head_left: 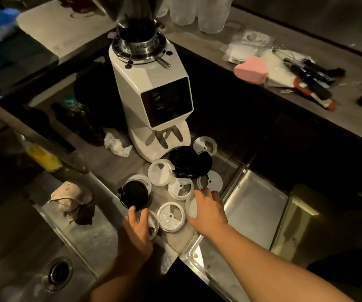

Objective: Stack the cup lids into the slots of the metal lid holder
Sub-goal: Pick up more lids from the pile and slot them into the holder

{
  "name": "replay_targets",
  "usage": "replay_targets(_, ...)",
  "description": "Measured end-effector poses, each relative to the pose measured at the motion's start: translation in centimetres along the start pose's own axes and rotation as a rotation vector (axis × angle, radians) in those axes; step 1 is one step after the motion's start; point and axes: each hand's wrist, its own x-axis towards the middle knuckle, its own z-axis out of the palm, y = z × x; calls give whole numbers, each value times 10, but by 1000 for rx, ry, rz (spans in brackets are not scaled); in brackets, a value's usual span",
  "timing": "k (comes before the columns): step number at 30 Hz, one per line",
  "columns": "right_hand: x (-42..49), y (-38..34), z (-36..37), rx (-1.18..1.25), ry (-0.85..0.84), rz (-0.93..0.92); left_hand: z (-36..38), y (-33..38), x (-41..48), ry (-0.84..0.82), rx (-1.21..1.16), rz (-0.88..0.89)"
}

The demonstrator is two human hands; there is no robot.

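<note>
roughly ten cup lids lie loose on the steel counter (136, 162) just ahead of both hands, none of them stacked. most are white, such as the white lid (171, 216) between the hands. two are black: one black lid (135, 194) sits just beyond the left fingertips, and a larger black lid (188, 160) sits further out at the foot of the white coffee grinder (154, 83).

the left hand (137, 229) curls thumb and fingers round the rim of a clear lid (154, 224). the right hand (208, 209) lies over another white lid, the covered lid (191, 207), with its fingers bent down onto it. i cannot tell whether it has pinched that lid yet. the hands are apart. i cannot pick out the metal lid holder here.

these lids look thin, light and springy, and probably slide easily on the steel. they should be easiest to take by the raised rim, thumb on one side and fingers on the other, rather than by the flat top. several overlap, so lifting one may drag its neighbour.

left of the left hand is a sink (77, 247) with a rumpled cloth (71, 197) on its edge. right of the right hand is a lower steel tray (252, 203). the room is dim.
</note>
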Motion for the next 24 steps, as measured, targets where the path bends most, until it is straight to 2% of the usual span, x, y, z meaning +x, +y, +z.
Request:
replay_targets(4, -4, 9, -2, 39, -107, -33, -8, 4, -8, 25, -4, 51)
replay_targets(7, -4, 7, -6, 69, -92, -34, -21, 21, -14, 44, -11, 86)
replay_targets(9, -9, 8, -11, 207, -75, 36, -29, 36, -16, 32, -1, 132)
replay_targets(13, -37, 20, -24, 530, 50, 90, -30, 64, -5, -58, -33, 233)
replay_targets(17, -84, 35, -58, 785, 190, 104, -21, 79, 4, -137, 104, 288)
replay_targets(20, -122, 46, -93, 834, 242, 101, -18, 85, 5, -132, 153, 246)
replay_targets(24, -169, 59, -134, 819, 340, 70, -34, 99, -1, -159, 50, 232)
